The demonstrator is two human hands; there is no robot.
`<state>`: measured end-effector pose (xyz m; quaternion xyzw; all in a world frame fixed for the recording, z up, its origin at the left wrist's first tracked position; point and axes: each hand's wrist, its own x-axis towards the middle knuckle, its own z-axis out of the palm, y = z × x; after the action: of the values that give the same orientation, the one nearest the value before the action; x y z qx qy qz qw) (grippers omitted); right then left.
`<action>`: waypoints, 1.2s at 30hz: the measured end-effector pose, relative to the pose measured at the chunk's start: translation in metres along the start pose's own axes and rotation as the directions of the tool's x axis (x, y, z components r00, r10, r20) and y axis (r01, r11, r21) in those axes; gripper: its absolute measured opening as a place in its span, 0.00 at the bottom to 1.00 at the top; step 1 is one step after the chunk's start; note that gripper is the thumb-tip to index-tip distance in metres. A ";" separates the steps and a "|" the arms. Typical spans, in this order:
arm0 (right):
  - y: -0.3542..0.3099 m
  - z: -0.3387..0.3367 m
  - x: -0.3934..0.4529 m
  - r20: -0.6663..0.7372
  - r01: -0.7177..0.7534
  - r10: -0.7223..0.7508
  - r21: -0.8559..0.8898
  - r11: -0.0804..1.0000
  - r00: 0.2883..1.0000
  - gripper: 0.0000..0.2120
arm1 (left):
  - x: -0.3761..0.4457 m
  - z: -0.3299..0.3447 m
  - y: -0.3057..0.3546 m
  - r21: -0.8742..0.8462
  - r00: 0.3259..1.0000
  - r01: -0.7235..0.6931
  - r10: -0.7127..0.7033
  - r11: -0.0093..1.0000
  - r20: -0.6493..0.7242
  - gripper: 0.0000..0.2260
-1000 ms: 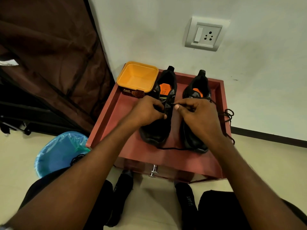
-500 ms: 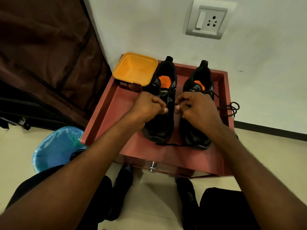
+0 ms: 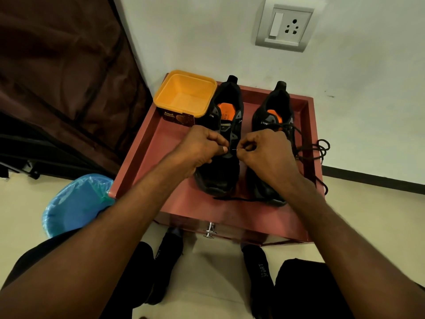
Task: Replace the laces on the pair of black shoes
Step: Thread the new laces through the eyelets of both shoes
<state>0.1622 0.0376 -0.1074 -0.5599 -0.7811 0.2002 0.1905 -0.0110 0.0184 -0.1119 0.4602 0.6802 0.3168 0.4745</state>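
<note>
Two black shoes with orange insoles stand side by side on a red tray-topped drawer unit (image 3: 147,155). The left shoe (image 3: 226,116) has bare eyelets near its tongue. My left hand (image 3: 202,146) grips its left eyelet flap with curled fingers. My right hand (image 3: 264,150) pinches a thin lace tip at the shoe's right eyelet row. The right shoe (image 3: 273,111) carries a loose black lace (image 3: 315,148) that trails over the tray's right rim. Another stretch of lace (image 3: 232,198) lies in front of the shoe toes.
An empty orange tub (image 3: 184,95) sits at the tray's back left, touching the left shoe. A blue-lined bin (image 3: 73,203) stands on the floor to the left. A dark fabric wardrobe (image 3: 57,77) fills the left. A wall socket (image 3: 285,26) is above. My socked feet (image 3: 257,268) are below the drawer knob (image 3: 209,231).
Both hands have drawn closer together over the left shoe. My right hand's fingers have closed tighter on the lace tip at the eyelets. The camera has tilted slightly.
</note>
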 end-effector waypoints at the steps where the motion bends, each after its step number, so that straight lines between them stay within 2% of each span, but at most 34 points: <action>1: -0.002 0.002 0.000 0.000 0.006 -0.006 -0.006 1.000 1.000 0.03 | 0.000 0.000 0.000 0.005 1.000 -0.004 0.004 1.000 0.002 0.04; 4: -0.004 0.006 -0.001 0.013 -0.007 0.007 -0.018 1.000 1.000 0.04 | 0.000 -0.001 -0.002 0.044 0.999 -0.038 0.038 0.998 0.010 0.04; 8: -0.003 0.005 0.000 0.055 -0.021 0.021 -0.006 1.000 0.998 0.06 | 0.002 0.003 -0.002 0.257 0.985 -0.164 0.172 0.952 -0.008 0.03; 11: -0.005 0.008 -0.004 0.086 0.021 -0.022 0.009 1.000 0.996 0.21 | 0.003 0.007 -0.002 0.395 0.974 -0.200 0.226 0.897 -0.022 0.04; 14: -0.004 0.010 -0.005 0.110 0.103 -0.099 -0.032 0.994 0.989 0.32 | 0.004 0.007 0.000 0.553 0.955 -0.268 0.294 0.789 0.044 0.04; 16: -0.003 0.008 -0.002 0.119 0.116 -0.114 -0.013 0.993 0.986 0.38 | 0.003 0.001 0.002 0.582 0.948 -0.306 0.300 0.753 0.110 0.04; 19: -0.002 0.006 -0.001 0.165 0.145 -0.138 -0.035 0.989 0.977 0.37 | 0.000 -0.009 0.004 0.536 0.949 -0.314 0.244 0.783 0.200 0.04; 24: -0.002 -0.003 0.003 0.181 0.136 -0.121 -0.072 0.988 0.976 0.29 | -0.008 -0.018 0.004 0.473 0.938 -0.345 0.282 0.811 0.202 0.02; 29: 0.003 -0.016 0.005 0.230 0.176 -0.165 -0.030 0.984 0.959 0.26 | -0.010 -0.046 0.015 0.168 0.943 -0.333 0.325 0.928 0.074 0.02; 32: 0.005 -0.019 0.007 0.268 0.181 -0.166 -0.031 0.983 0.949 0.27 | -0.012 -0.061 0.023 -0.045 0.923 -0.384 0.382 0.922 -0.053 0.05; 34: 0.004 -0.017 0.008 0.247 0.171 -0.167 0.005 0.985 0.955 0.26 | -0.012 -0.061 0.022 -0.063 0.911 -0.408 0.402 0.911 -0.091 0.06; 36: -0.001 -0.012 0.008 0.158 0.155 -0.172 0.115 0.981 0.972 0.23 | -0.011 -0.056 0.020 0.002 0.909 -0.414 0.413 0.910 -0.055 0.06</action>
<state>0.1648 0.0465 -0.0959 -0.4642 -0.8267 0.2696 0.1687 -0.0556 0.0157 -0.0711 0.5826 0.5783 0.4260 0.3804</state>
